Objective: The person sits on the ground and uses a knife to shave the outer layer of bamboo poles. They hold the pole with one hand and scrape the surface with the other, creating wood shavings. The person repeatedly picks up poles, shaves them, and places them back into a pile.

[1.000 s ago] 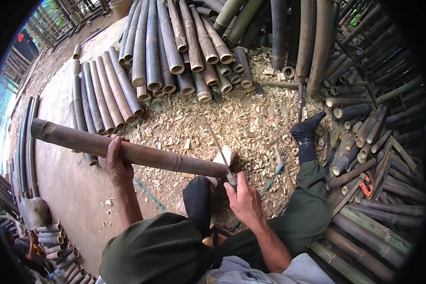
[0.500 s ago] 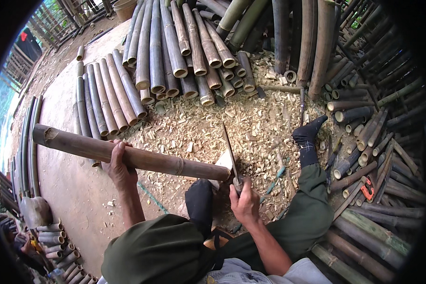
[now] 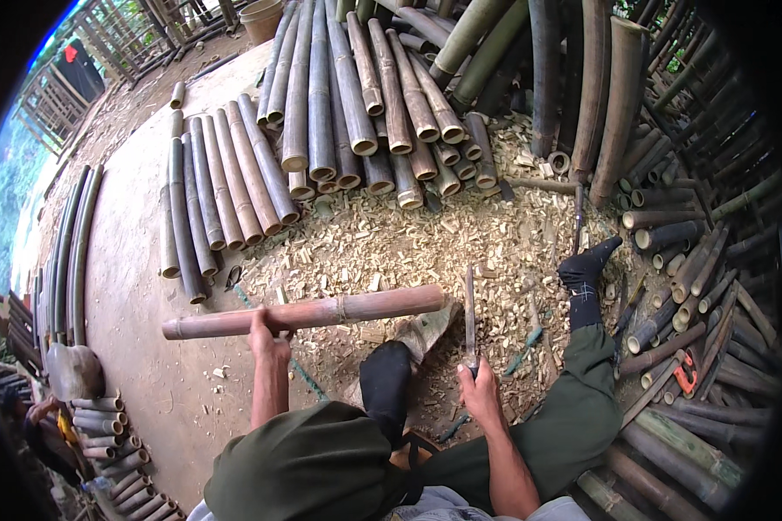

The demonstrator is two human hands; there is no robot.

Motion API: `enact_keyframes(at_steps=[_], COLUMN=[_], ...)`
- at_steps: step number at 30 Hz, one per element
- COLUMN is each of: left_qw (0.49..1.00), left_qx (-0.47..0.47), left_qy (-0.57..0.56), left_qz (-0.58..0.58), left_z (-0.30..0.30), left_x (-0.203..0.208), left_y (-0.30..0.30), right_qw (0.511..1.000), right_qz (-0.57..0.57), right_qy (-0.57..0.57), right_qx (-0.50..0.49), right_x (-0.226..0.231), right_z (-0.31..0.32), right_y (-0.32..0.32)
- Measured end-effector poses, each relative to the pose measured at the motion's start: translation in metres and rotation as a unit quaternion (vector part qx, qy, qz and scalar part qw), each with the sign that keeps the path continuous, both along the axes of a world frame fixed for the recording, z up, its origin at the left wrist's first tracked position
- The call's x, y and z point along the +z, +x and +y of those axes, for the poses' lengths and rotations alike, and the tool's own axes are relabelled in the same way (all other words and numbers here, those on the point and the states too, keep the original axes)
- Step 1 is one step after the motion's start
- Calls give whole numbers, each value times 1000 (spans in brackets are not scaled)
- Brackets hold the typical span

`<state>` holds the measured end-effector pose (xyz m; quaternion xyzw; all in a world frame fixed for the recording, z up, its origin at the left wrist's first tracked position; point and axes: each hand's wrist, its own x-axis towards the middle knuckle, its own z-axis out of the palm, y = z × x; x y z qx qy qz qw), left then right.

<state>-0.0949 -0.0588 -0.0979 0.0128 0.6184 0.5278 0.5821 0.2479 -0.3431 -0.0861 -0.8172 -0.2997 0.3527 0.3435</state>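
My left hand (image 3: 270, 337) is wrapped around a length of brown bamboo (image 3: 361, 307), gripping it left of its middle. The bamboo lies almost level across the view, its right end slightly higher and close to a pale wooden block (image 3: 436, 334). In my right hand (image 3: 480, 389) is a long-bladed knife (image 3: 470, 313), held by its handle with the blade pointing away from me. A gap separates the blade from the bamboo's right end. My socked foot (image 3: 385, 382) rests against the near side of the block.
Wood chips (image 3: 382, 247) cover the ground ahead. Stacked bamboo lengths (image 3: 321, 130) fill the far side, and more cut pieces (image 3: 669, 286) pile up at the right, with an orange-handled saw (image 3: 686, 375) among them. At far left, another person's hand (image 3: 43, 410) shows near stacked bamboo.
The bamboo has swung from sloping down rightward to nearly level, its right end now raised away from me. The knife has moved away from that end. The whole view has shifted slightly.
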Motion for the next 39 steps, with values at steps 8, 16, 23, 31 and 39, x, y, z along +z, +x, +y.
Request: enact_keyframes(at_steps=[8, 16, 23, 31, 39], left_qw=[583, 443, 483, 769, 901], left_qx=[-449, -481, -493, -442, -229], left_qy=[255, 209, 313, 429, 368], left_qz=[627, 727, 652, 171, 7], left_z=[-49, 50, 76, 111, 73], left_x=[42, 2, 27, 208, 198], left_y=[51, 19, 9, 45, 105], right_qw=[953, 996, 980, 998, 990], right_qz=[-261, -59, -47, 32, 127], right_qy=[134, -52, -111, 32, 61], right_qx=[76, 37, 157, 45, 0], right_x=[1, 35, 46, 43, 19], right_z=[5, 6, 6, 11, -8], right_y=[5, 2, -2, 2, 12])
